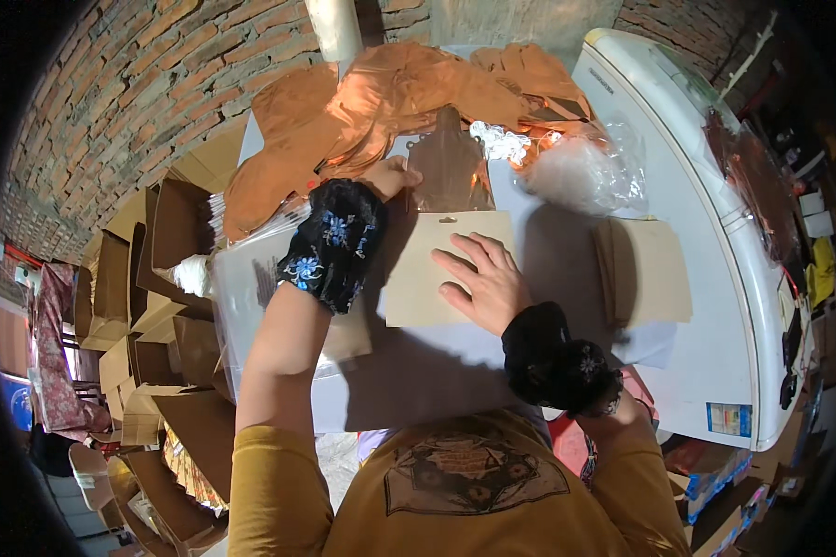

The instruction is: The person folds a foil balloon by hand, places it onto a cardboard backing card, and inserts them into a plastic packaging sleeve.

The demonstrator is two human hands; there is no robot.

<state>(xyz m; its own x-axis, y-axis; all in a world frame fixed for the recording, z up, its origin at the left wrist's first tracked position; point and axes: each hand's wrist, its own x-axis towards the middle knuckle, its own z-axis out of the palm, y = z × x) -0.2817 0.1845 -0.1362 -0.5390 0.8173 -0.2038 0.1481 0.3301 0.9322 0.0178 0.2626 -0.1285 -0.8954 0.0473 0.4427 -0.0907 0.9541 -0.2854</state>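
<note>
A cream card (pixel 418 269) with a hang slot lies flat just beside a glossy brown sheet (pixel 450 172).

The left hand (pixel 392 176) reaches far, wrist bent rightward, fingers curled in; the right hand (pixel 488 281) lies nearer, palm down, fingers spread.

two hands (pixel 486 281), two cuffs (pixel 333 243), one pipe (pixel 333 30)

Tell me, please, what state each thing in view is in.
Cream rectangular card: flat
Brown shiny cutout sheet: laid out
Orange shiny sheets: heaped, overlapping
Clear plastic bag: crumpled
Brown cardboard boxes: open
Beige rectangular cards: stacked
Left hand: curled at cutout sheet's edge
Right hand: open, spread over cream card
</note>
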